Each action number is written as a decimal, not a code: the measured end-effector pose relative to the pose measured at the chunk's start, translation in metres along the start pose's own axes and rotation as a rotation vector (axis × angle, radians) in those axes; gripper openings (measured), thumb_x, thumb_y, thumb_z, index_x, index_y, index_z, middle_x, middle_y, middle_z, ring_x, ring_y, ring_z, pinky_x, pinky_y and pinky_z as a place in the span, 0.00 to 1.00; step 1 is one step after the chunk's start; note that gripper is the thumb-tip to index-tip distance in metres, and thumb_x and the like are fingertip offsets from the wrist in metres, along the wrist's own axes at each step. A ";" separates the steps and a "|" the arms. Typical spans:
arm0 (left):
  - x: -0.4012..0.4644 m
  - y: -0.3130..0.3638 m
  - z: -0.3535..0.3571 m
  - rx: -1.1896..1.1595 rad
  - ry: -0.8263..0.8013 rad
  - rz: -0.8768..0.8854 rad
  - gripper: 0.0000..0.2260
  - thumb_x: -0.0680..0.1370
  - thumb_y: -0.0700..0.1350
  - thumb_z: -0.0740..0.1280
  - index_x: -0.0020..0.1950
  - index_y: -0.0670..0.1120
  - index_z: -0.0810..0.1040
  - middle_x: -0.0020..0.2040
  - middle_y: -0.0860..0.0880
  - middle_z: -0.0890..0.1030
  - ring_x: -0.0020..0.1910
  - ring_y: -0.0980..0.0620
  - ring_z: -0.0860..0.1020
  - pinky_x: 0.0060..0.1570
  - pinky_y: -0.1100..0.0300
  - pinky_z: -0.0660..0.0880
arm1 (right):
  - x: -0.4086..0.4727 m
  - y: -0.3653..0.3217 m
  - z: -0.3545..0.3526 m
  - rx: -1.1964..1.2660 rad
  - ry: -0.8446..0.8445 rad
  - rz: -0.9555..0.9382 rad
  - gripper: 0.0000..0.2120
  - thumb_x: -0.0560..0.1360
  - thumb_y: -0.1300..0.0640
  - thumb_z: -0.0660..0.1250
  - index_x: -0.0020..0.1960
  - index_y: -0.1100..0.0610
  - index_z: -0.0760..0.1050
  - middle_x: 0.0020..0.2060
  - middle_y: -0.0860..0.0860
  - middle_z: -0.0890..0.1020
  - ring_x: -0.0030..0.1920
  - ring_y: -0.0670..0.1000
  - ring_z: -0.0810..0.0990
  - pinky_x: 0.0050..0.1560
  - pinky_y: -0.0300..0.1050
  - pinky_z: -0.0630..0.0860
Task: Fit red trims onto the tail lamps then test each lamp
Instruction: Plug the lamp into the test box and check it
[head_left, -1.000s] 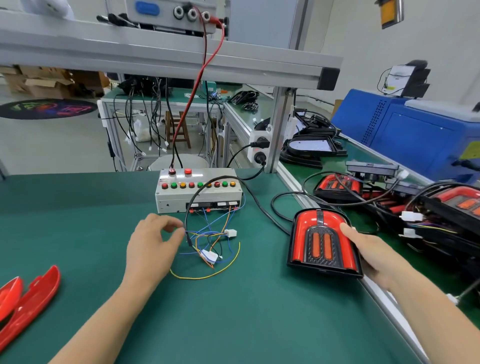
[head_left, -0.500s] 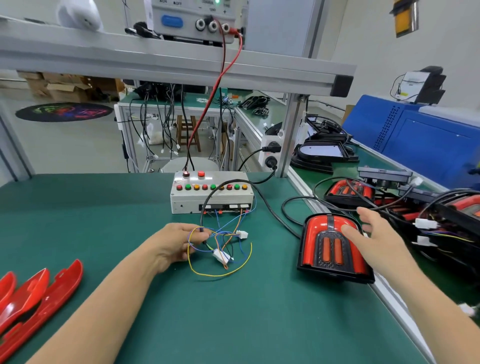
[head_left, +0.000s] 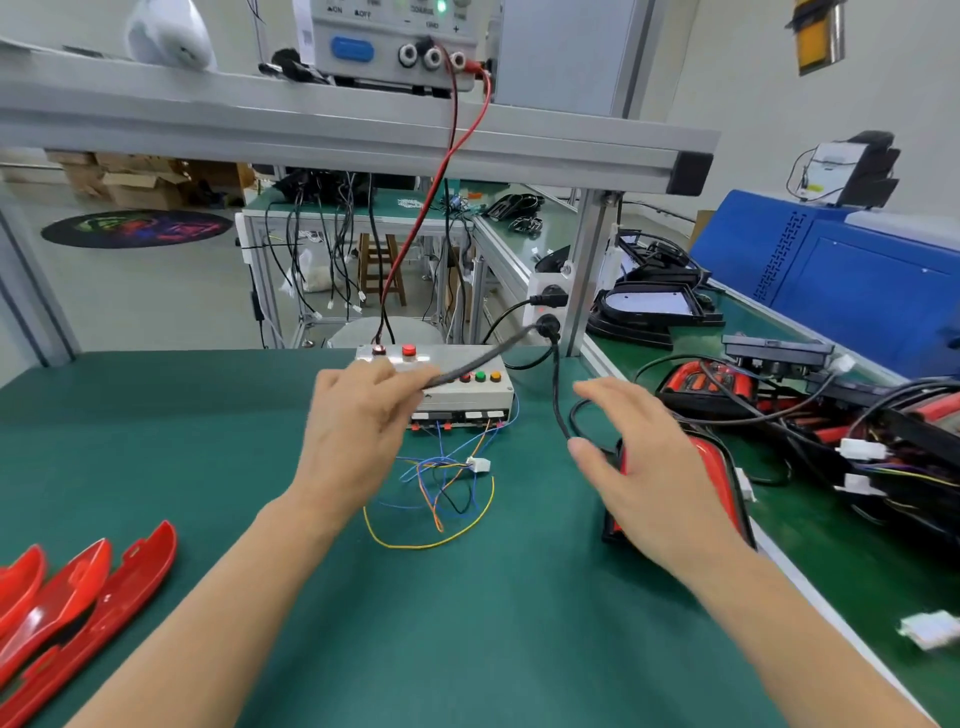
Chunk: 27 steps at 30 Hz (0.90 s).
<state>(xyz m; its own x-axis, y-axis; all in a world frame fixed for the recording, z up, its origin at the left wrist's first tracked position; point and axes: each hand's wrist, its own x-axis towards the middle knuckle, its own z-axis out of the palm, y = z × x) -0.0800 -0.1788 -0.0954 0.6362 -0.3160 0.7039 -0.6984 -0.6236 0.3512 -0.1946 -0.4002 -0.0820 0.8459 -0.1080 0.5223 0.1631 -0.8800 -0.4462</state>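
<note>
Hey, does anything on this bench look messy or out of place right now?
Mostly the loose colored wires sprawled in a tangle on the mat in front of the test box. Right of the bench, lamps and cables lie heaped. Nothing looks spilled or broken.

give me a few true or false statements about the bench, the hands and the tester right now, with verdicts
1. The left hand holds a black cable lifted over the test box. True.
2. The right hand grips a red trim. False: its fingers are spread open above the tail lamp and hold nothing.
3. The red trims lie at the left edge of the green bench. True.
4. The loose coloured wires lie on the bench in front of the test box. True.
5. The power supply stands on the bench beside the test box. False: it sits on the shelf overhead.
</note>
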 end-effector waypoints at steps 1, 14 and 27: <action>-0.001 0.007 0.001 -0.038 -0.051 0.043 0.13 0.77 0.42 0.62 0.57 0.50 0.82 0.35 0.54 0.70 0.38 0.49 0.71 0.43 0.56 0.60 | 0.001 -0.007 0.003 0.000 -0.011 -0.068 0.21 0.76 0.61 0.67 0.69 0.56 0.72 0.64 0.48 0.73 0.67 0.47 0.68 0.70 0.30 0.55; -0.035 0.036 0.025 -0.395 -0.396 -0.030 0.25 0.69 0.46 0.66 0.63 0.62 0.67 0.61 0.62 0.72 0.61 0.64 0.66 0.64 0.68 0.55 | 0.012 -0.026 0.031 -0.301 -0.031 -0.322 0.14 0.72 0.59 0.70 0.57 0.60 0.80 0.40 0.52 0.83 0.43 0.56 0.81 0.58 0.55 0.75; -0.036 0.021 0.025 -0.969 -0.216 -0.472 0.09 0.74 0.32 0.68 0.48 0.45 0.81 0.41 0.52 0.83 0.40 0.56 0.80 0.46 0.67 0.75 | -0.008 0.002 0.034 -0.197 -0.131 -0.172 0.10 0.75 0.51 0.68 0.54 0.53 0.83 0.42 0.46 0.85 0.43 0.52 0.80 0.56 0.42 0.63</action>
<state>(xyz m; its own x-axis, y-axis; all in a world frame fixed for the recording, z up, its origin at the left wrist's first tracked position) -0.1096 -0.1978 -0.1288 0.8850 -0.3710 0.2815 -0.2709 0.0815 0.9592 -0.1837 -0.3849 -0.1119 0.8745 0.1001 0.4746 0.2191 -0.9545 -0.2024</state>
